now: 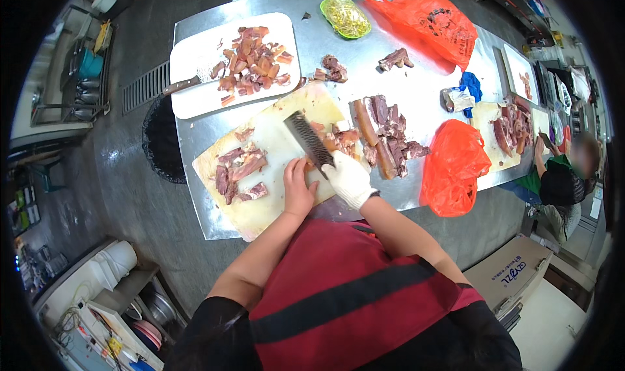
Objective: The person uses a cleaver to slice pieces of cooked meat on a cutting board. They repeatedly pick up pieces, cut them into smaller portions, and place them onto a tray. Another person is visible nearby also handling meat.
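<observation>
My right hand (349, 179), in a white knit glove, grips a cleaver (306, 137) whose broad dark blade slants up and left over a pale cutting board (276, 141). Bare, my left hand (298, 188) rests on the board just left of the blade, its fingertips beside a small piece of cured meat (308, 166). Whether the fingers pinch that piece is hidden. Cut chunks of meat (344, 139) lie right of the blade. More dark meat pieces (239, 168) sit on the board's left side. Thick slabs with rind (381, 132) lie on the steel table to the right.
A white tray (195, 100) holds sliced meat (254, 61), with a wooden-handled knife (181, 85) at its left edge. Red plastic bags (454, 168) and a green basket of sprouts (345, 17) stand on the steel table (312, 24). Another person (561, 175) works at the far right.
</observation>
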A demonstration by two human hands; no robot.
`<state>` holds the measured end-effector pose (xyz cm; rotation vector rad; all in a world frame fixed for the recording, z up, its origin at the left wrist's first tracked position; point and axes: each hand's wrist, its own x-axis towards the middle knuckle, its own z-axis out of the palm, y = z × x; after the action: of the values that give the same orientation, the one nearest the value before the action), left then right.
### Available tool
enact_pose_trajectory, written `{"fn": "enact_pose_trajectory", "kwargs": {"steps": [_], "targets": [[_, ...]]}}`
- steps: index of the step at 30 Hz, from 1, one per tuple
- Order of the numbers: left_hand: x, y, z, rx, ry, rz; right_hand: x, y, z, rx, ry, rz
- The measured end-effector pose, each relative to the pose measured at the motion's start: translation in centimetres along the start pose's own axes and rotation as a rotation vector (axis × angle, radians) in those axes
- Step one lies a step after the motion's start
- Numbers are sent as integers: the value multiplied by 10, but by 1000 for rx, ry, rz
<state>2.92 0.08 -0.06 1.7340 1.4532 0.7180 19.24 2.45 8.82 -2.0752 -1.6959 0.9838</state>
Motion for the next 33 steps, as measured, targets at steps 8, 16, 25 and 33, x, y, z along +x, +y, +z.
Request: {"fn": "enact_pose_trajectory", "kwargs": {"steps": [8, 16, 25, 33], "targets": [[42, 27, 17, 105, -37, 97, -76, 80, -40, 466, 180, 474], [88, 25, 18, 368, -158, 240, -92, 101, -25, 894, 119, 685], [51, 29, 45, 226, -56, 240, -62, 96, -16, 808, 34, 507], [43, 32, 47, 69, 77, 188, -58, 74, 20, 912, -190, 485]]}}
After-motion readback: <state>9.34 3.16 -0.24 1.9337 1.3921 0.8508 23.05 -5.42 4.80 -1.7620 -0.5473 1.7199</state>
